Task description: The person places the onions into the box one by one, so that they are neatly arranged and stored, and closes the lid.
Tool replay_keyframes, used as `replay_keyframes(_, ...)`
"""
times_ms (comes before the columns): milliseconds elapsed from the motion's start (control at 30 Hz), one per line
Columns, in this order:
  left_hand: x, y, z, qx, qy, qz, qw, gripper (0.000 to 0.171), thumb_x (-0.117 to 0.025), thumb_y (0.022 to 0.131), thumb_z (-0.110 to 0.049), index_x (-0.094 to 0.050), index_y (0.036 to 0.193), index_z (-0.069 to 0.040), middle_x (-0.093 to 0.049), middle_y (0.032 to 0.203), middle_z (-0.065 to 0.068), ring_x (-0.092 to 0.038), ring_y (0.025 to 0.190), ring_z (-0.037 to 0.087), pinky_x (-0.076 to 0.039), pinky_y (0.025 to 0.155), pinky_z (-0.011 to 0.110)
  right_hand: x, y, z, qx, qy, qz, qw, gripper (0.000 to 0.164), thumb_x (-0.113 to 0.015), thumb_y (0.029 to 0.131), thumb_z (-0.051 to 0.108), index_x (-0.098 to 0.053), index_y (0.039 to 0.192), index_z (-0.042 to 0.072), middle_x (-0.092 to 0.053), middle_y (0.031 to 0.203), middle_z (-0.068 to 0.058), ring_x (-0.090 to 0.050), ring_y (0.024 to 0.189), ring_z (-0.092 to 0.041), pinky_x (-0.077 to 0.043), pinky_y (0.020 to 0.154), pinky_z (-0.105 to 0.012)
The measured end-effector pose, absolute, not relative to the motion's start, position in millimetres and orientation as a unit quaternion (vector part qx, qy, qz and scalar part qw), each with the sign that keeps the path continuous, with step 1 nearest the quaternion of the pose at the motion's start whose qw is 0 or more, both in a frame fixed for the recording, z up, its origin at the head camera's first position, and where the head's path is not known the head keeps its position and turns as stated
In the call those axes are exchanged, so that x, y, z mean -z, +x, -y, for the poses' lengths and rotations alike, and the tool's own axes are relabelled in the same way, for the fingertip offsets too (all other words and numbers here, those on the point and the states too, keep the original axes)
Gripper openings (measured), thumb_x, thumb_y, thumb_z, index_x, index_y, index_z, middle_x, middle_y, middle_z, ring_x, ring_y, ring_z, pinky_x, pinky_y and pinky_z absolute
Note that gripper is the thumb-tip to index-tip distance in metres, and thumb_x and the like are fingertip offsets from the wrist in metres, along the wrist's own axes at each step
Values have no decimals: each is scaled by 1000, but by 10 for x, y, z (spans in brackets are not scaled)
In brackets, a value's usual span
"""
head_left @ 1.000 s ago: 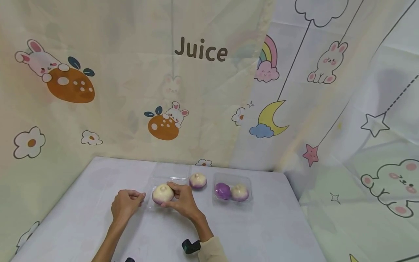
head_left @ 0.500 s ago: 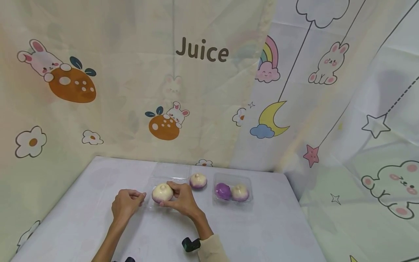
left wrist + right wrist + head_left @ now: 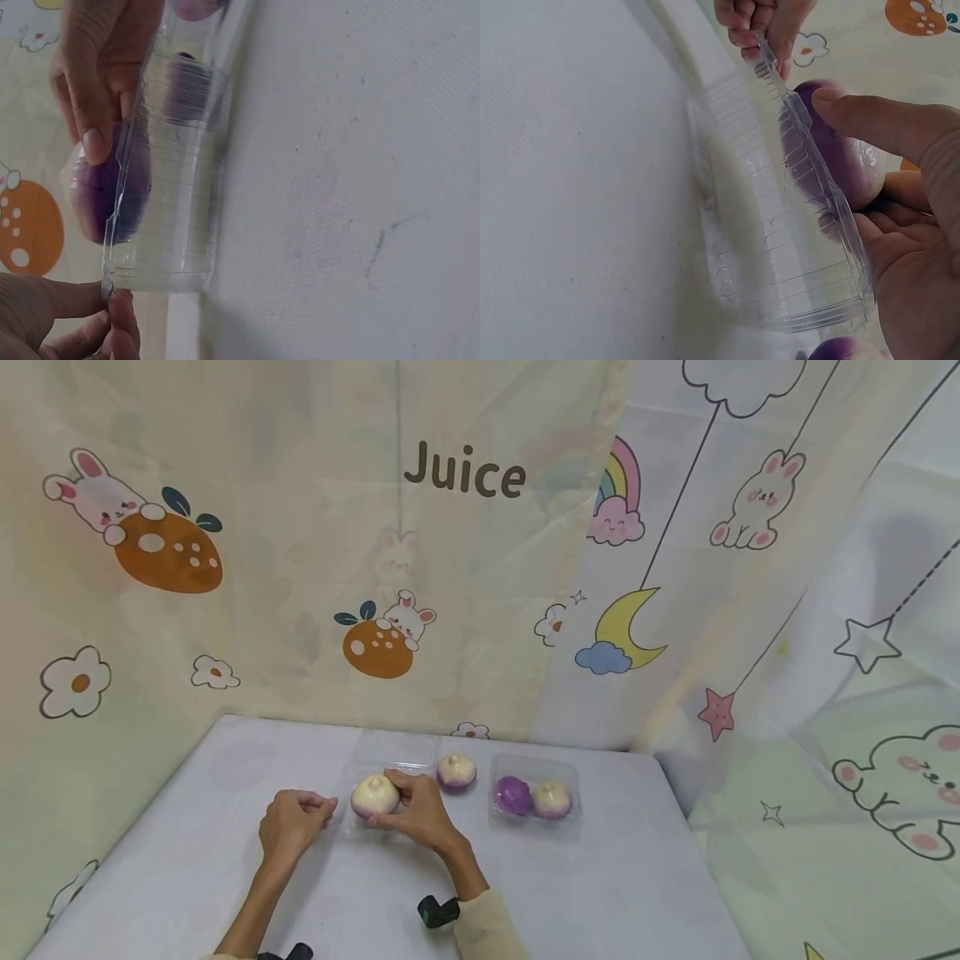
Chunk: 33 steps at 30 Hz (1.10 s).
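My right hand (image 3: 423,812) grips a cream-and-purple turnip (image 3: 372,793) by its side, thumb in front and fingers behind. The turnip is at the opening of a clear plastic box (image 3: 176,225), its purple underside partly below the rim in the left wrist view. At the box's left end my left hand (image 3: 288,824) pinches the rim between thumb and fingers, clearest in the left wrist view. Whether the turnip touches the box floor cannot be told. The box's clear lid (image 3: 397,747) lies folded back behind it.
Just right of the open box sits another cream-and-purple turnip (image 3: 456,772) on the white table (image 3: 592,877). Farther right stands a second clear box (image 3: 534,766), holding a purple ball-shaped piece (image 3: 513,795) and a turnip-like one (image 3: 552,799). A printed curtain (image 3: 285,527) hangs behind.
The view has shifted slightly. Both hands keep nearly the same place, the right still holding the turnip at the box and the left still at the box's end.
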<state>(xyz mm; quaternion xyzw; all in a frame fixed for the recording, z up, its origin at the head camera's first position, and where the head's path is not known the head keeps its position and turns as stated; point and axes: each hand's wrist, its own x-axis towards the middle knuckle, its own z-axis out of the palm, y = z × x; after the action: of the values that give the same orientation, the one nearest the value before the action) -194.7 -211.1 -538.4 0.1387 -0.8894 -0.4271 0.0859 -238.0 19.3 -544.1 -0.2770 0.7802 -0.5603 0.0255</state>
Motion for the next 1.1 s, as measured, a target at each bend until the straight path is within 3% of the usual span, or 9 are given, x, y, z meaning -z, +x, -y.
replay_keyframes(433,5374,-1958,2112,423,146,890,82,27,-81,97,-24,-82,84,-1,-77,67,4,-65,59,15,-42,55,31,5397,-2452,-159,511,-294,-807,18,76,-97,82,10,-62,146,-10,-67,148,-23,-63,141,-23,-55,110,-20)
replay_keyframes(667,5368,-1954,2107,426,145,890,79,26,-81,97,-23,-81,84,0,-77,67,5,-65,59,16,-43,55,31,5378,-2513,-159,472,-319,-822,-9,68,-100,79,11,-71,138,-5,-76,138,-17,-70,125,-11,-59,105,-18)
replay_keyframes(1100,5363,-1960,2095,424,148,890,84,27,-81,97,-23,-81,85,1,-77,67,5,-65,58,15,-42,56,31,5390,-2559,-99,441,-332,-834,18,73,-98,80,8,-65,143,-9,-72,142,-20,-69,131,-17,-57,106,-16)
